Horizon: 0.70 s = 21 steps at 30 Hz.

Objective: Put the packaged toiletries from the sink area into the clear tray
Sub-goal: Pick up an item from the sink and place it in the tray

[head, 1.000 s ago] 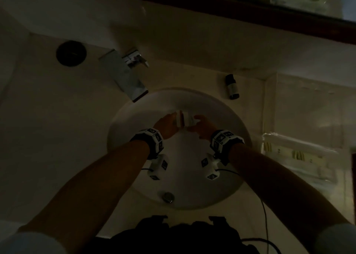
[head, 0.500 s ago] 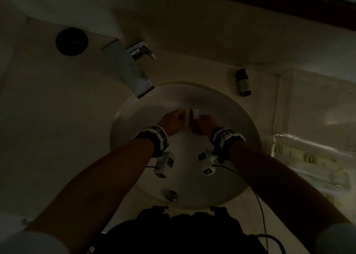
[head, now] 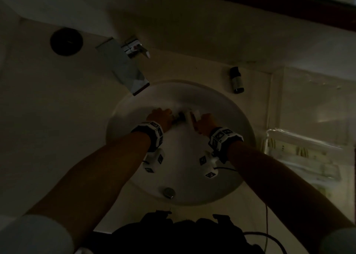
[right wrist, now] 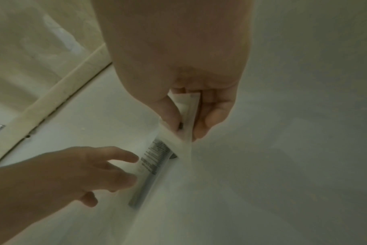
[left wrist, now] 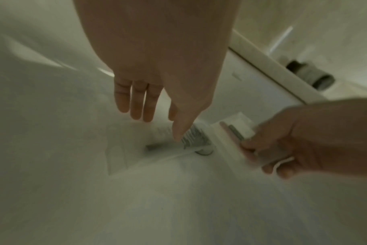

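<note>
Forearms are seen entering from 6 o'clock in the dim head view, both reaching down into the white basin [head: 227, 176], whose overflow cap [head: 169, 192] sits at the near rim. Right hand [right wrist: 195, 106] is recorded gripping a flat white packet [right wrist: 188, 107], held on edge and pinched between thumb and curled fingers; in the left wrist view the same packet [left wrist: 233, 132] is seen at 3 o'clock, clasped in the curled right hand [left wrist: 300, 139]. Left hand [left wrist: 157, 69] is held over the basin floor with fingers [left wrist: 139, 101] straight and slightly spread, nothing gripped; its thumb tip lies over or just above a second packet [left wrist: 157, 140], and contact cannot be confirmed because of motion blur. That second packet, white with a barcode-like printed block and a dark bar inside, lies flat on the basin floor next to the drain [left wrist: 204, 150], between the two hands; in the right wrist view it [right wrist: 153, 159] is seen at 7 o'clock from the held packet. Further out, a chrome faucet [head: 125, 65] is noted at 11 o'clock of the basin, a small dark bottle [head: 237, 80] lying on the counter at 1 o'clock, and a round black object [head: 66, 41] at 10 o'clock. The clear tray [head: 300, 140], with packaged items already inside, stands on the counter at 3 o'clock, well apart from both hands.
</note>
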### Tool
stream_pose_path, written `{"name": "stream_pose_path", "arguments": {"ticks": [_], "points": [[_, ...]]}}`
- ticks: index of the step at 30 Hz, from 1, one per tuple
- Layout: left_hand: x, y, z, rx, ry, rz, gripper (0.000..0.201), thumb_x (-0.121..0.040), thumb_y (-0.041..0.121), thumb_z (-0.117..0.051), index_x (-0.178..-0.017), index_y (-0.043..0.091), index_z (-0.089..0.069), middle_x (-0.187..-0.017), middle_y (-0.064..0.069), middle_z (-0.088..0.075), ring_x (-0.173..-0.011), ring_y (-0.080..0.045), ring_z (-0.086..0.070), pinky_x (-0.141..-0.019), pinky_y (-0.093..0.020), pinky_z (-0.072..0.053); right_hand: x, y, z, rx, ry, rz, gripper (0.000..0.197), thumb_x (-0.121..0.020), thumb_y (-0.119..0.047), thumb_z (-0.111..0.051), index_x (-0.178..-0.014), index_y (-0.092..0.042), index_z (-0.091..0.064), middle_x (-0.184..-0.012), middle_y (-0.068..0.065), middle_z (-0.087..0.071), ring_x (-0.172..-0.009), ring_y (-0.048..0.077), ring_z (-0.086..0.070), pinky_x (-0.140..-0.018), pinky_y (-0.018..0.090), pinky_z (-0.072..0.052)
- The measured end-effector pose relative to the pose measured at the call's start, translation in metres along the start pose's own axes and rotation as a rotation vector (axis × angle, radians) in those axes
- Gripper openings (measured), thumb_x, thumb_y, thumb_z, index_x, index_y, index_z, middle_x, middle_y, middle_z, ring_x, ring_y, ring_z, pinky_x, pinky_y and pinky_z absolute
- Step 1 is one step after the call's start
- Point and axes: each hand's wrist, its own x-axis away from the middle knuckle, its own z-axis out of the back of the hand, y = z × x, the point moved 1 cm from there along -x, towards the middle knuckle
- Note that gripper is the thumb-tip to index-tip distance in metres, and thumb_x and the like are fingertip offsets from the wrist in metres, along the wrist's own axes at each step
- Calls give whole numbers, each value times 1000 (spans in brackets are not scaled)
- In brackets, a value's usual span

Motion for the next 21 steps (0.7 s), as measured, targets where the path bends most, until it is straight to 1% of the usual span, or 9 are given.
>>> {"name": "stream_pose_path", "arguments": {"ticks": [2,4,6,8,10,12,16,19,21], "points": [[-2,3,-1,-62,-2,9,42,-95,45,-46,-123,14,-48,-124,-17,-50,-111,-35,-50,-85,-41,-43,-2,2,0,2,23,-12,34,-89,-43,-55,-75,-12,-51,-96,17,-63,-87,32,-62,-85,43,-53],[-4,5,-3,-107,20,6,42,-95,42,-47,-125,12,-46,-126,-17,-48,-116,-35,-47,-90,-42,-42,-1,2,1,28,28,-22,38,-89,-47,-52,-80,-10,-54,-100,17,-66,-93,34,-65,-87,44,-55],[-6,6,-6,-128,38,1,44,-95,42,-46,-126,11,-45,-129,-17,-48,-119,-35,-46,-96,-43,-40,-1,4,1,28,29,-28,40,-89,-49,-51,-80,-10,-56,-97,14,-66,-92,33,-66,-86,45,-56],[-6,8,-8,-127,58,7,44,-96,42,-44,-125,9,-46,-129,-16,-50,-118,-35,-48,-97,-43,-40,-1,5,0,35,27,-27,42,-88,-51,-51,-75,-12,-56,-89,11,-64,-86,31,-66,-84,45,-56],[-2,12,-9,-128,61,8,42,-97,40,-44,-123,8,-50,-126,-15,-55,-115,-34,-52,-94,-40,-42,-3,7,-1,38,23,-27,40,-88,-50,-50,-74,-13,-55,-82,9,-61,-77,29,-62,-79,41,-55],[2,18,-9,-134,33,-10,37,-98,35,-43,-119,8,-56,-124,-14,-58,-112,-33,-56,-91,-37,-45,-4,8,-2,36,6,-44,35,-91,-41,-50,-68,-15,-48,-75,6,-55,-69,26,-56,-76,40,-51],[8,24,-8,-5,-30,-15,37,-99,32,-44,-115,3,-60,-121,-17,-60,-102,-30,-59,-89,-35,-46,2,5,3,43,28,-46,34,-91,-36,-53,-65,-17,-46,-85,12,-58,-84,31,-60,-84,44,-51],[15,29,-3,74,-18,-4,36,-97,29,-47,-114,0,-59,-118,-19,-62,-101,-32,-60,-85,-35,-47,10,3,5,58,24,-22,33,-94,-33,-51,-66,-16,-46,-84,11,-59,-82,29,-60,-83,42,-52],[22,31,2,110,17,-23,35,-96,28,-49,-112,-1,-60,-112,-21,-64,-92,-31,-61,-77,-33,-47,14,2,7,37,39,-2,36,-95,-37,-49,-66,-16,-44,-86,11,-60,-81,28,-59,-84,42,-52]]}}
